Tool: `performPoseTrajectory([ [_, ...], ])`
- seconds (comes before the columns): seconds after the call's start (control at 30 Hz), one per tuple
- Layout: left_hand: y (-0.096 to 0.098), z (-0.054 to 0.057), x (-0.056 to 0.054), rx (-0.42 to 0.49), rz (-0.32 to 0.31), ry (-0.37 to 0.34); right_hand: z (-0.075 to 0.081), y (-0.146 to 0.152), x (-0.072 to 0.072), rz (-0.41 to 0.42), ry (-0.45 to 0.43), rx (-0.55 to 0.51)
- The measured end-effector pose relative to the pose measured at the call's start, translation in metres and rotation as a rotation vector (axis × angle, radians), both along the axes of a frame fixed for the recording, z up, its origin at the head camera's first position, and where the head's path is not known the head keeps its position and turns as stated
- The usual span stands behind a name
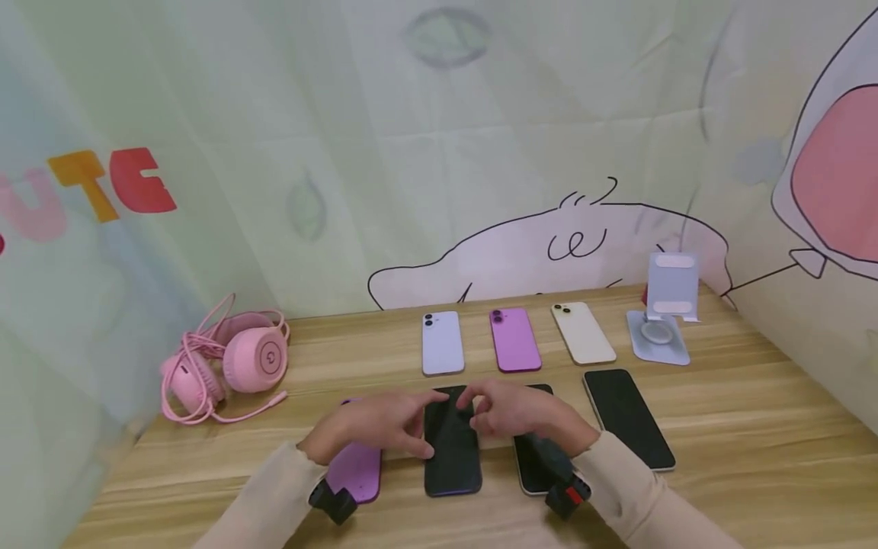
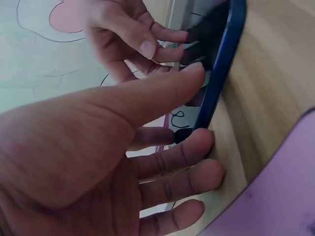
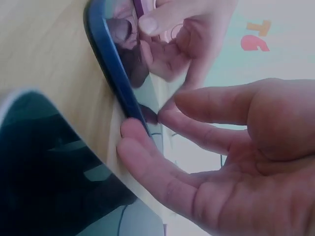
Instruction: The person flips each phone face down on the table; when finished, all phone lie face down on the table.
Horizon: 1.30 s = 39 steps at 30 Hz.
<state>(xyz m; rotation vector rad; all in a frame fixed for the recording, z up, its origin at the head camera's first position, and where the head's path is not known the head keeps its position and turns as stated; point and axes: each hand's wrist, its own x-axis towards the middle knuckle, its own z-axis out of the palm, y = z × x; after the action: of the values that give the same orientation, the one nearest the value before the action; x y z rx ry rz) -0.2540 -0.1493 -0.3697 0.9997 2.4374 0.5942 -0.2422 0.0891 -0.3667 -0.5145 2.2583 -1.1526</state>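
Observation:
A dark-screened phone (image 1: 453,461) lies face up between the two hands, its blue edge showing in both wrist views. My left hand (image 1: 384,422) is at its left side, thumb over the screen's edge and the other fingers extended along the side. From the right, my right hand (image 1: 511,412) reaches to the same phone's upper part, with fingertips right at its edge. Below the left wrist lies a purple phone (image 1: 357,474), partly covered by the hand. Another dark-screened phone (image 1: 531,467) lies partly hidden under the right hand and wrist.
Three phones lie camera side up behind: pale lavender (image 1: 443,347), magenta (image 1: 516,343) and cream (image 1: 584,335). A dark-screened phone (image 1: 629,419) lies at the right, in front of a light-blue stand (image 1: 672,284). Pink headphones (image 1: 255,360) with a coiled cable sit at the left.

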Motion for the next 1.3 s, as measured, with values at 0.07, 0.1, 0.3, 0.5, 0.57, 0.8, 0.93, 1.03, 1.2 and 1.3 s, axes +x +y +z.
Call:
performPoseTrajectory([
  [0.07,0.002,-0.001,0.001,-0.008,-0.006,0.018,-0.001,-0.002,0.002,-0.003,0.004,-0.01],
  [0.1,0.003,-0.001,0.002,-0.009,-0.003,0.022,-0.002,-0.003,0.003,-0.005,0.009,-0.013],
  [0.3,0.004,-0.002,0.004,-0.011,0.008,0.016,-0.004,-0.007,0.004,-0.086,0.043,0.007],
  [0.5,0.004,-0.002,0.004,0.03,-0.014,0.013,-0.003,-0.005,0.001,-0.139,0.044,-0.059],
  [0.57,0.005,-0.002,0.005,0.067,-0.023,0.003,-0.001,-0.004,0.0,-0.148,0.033,-0.11],
  [0.8,0.008,-0.004,0.008,0.193,0.004,-0.137,0.006,-0.005,0.001,-0.137,0.043,-0.216],
  [0.93,0.009,-0.001,0.009,0.237,0.035,-0.199,0.008,-0.01,0.002,-0.133,0.064,-0.249],
  [1.03,0.009,0.001,0.009,0.237,0.064,-0.2,0.007,-0.01,0.003,-0.119,0.055,-0.273],
  [1.2,0.005,0.002,0.005,0.283,0.086,-0.171,0.005,-0.011,0.002,-0.088,0.032,-0.309],
  [1.3,0.004,0.003,0.003,0.307,0.095,-0.133,0.005,-0.011,0.002,-0.069,0.014,-0.342],
])
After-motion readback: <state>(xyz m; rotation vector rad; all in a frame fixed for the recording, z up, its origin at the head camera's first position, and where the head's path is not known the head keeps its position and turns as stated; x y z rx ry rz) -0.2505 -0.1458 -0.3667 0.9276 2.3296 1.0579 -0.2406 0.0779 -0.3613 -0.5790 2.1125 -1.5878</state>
